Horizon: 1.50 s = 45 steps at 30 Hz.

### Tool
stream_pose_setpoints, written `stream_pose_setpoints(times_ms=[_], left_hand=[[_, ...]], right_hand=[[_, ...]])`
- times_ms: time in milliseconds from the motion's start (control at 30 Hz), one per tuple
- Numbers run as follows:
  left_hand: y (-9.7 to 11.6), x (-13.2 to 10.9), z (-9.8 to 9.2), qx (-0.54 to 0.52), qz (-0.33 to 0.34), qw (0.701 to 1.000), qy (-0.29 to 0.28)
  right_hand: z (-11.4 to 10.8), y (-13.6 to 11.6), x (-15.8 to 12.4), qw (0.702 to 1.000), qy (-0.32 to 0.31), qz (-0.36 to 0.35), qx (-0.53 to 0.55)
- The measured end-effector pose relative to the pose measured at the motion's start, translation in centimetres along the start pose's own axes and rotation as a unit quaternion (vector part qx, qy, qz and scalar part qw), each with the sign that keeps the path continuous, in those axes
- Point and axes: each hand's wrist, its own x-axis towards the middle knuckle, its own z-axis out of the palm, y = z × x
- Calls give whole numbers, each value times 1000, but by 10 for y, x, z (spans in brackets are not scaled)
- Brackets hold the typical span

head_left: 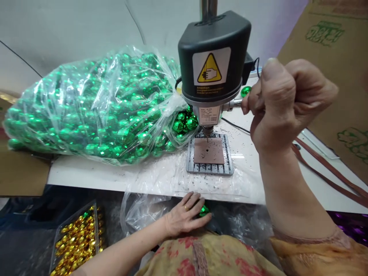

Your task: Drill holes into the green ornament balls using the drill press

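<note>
A small bench drill press (215, 57) with a dark housing and a hand-warning label stands in front of me. Its bit points down at a reddish-brown square pad (209, 157), which has a hole in it and lies on the slotted metal base (189, 166). My right hand (283, 99) is closed in a fist at the press's feed handle (237, 103), whose outer part the fingers hide. Low at the table's front edge, my left hand (188, 214) curls around a shiny green faceted ball (204, 210), partly covered by the fingers.
A clear bag of green faceted balls (94, 111) fills the table's left side. Dark shavings surround the base. A tray of gold balls (77, 241) sits lower left. At right are a cardboard box (330, 76) and a brown strap (322, 168).
</note>
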Motion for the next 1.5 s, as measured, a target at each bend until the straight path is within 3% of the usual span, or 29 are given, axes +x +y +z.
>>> stream_pose_setpoints(times_ms=[67,133,300,400,533,600,667,767,833,900,1033,1100,1167,1233,1500], left_hand=[[-12,9,-2,-13,-2,999,29],[-36,25,-3,5,-39,997,74],[-139,91,-1,50,-246,955,159],[-190,127,8,66,-324,938,106],[-218,153,27,102,-320,942,-11],[-220,157,33,110,-329,937,-30],[-216,154,31,91,-341,936,-3],[-201,142,20,-10,-335,937,99],[-185,132,11,-116,-347,915,170],[-167,125,5,-264,-391,854,221],[-135,120,3,-547,-468,650,245],[-127,119,5,-591,-481,607,225],[-124,117,9,-597,-488,607,195],[-126,115,13,-585,-487,625,173],[-137,106,34,-490,-442,733,165]], right_hand=[[-1,0,-1,1000,-8,-4,3],[-1,1,-2,1000,-15,0,0],[-3,2,-3,1000,-12,-3,-12],[-4,0,-3,1000,-21,8,-12],[-4,-3,-3,1000,-25,9,-8],[-4,-3,-3,1000,-30,8,-6],[-5,-4,-3,999,-31,12,-5],[-5,-6,-3,999,-34,28,-16],[-5,-8,-3,998,-35,40,-29],[-4,-9,-3,998,-30,45,-37],[-3,-10,-5,998,-21,49,-39],[-3,-9,-6,998,-17,53,-41],[-4,-9,-6,997,-16,57,-41],[-5,-9,-6,997,-20,61,-40],[-3,-6,-7,997,-14,59,-53]])
